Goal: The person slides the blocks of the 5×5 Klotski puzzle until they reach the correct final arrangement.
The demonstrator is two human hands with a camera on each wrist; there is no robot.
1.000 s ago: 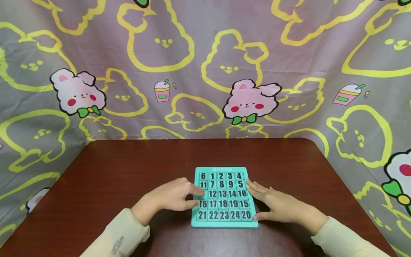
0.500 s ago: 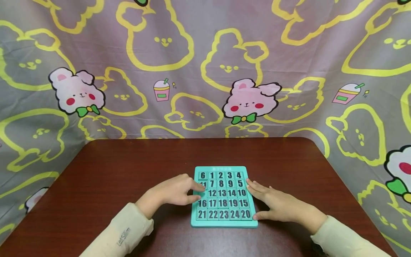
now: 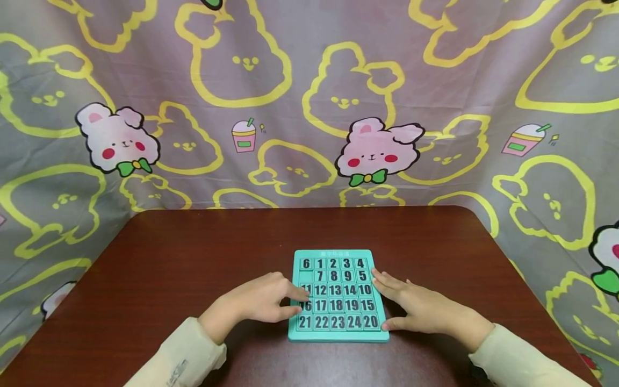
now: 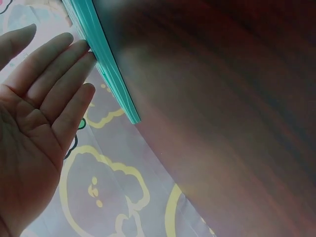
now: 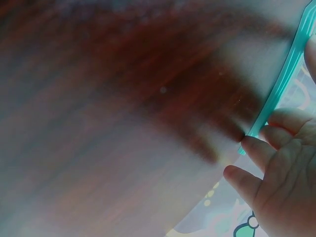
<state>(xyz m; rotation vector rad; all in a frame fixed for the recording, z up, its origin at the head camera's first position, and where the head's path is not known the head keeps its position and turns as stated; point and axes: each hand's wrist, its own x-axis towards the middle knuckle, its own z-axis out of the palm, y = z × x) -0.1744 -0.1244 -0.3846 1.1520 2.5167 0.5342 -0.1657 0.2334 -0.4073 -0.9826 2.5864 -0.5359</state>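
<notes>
A turquoise sliding number puzzle (image 3: 338, 337) lies flat on the table, its numbered tiles in a square grid. Tile 11 (image 3: 306, 287) sits at the left of the third row, under the index fingertip of my left hand (image 3: 265, 296). Just above it, the left end of the second row shows a bare slot (image 3: 306, 276). My left thumb reaches over the frame near tile 16. Along the right side, my right hand (image 3: 418, 307) rests its straight fingers and thumb against the frame. In the right wrist view, fingertips touch the turquoise edge (image 5: 274, 106).
The dark reddish-brown table (image 3: 203, 242) extends around the puzzle. Behind it and at both sides hangs a grey curtain (image 3: 285, 64) with yellow outlined bears and pink rabbits. Pale sleeves (image 3: 188, 349) cover both forearms.
Tile 11 has slid down from the second row into the third, leaving its former slot bare. My left hand first went up slightly, then came down with the tile. The right hand stays put.
</notes>
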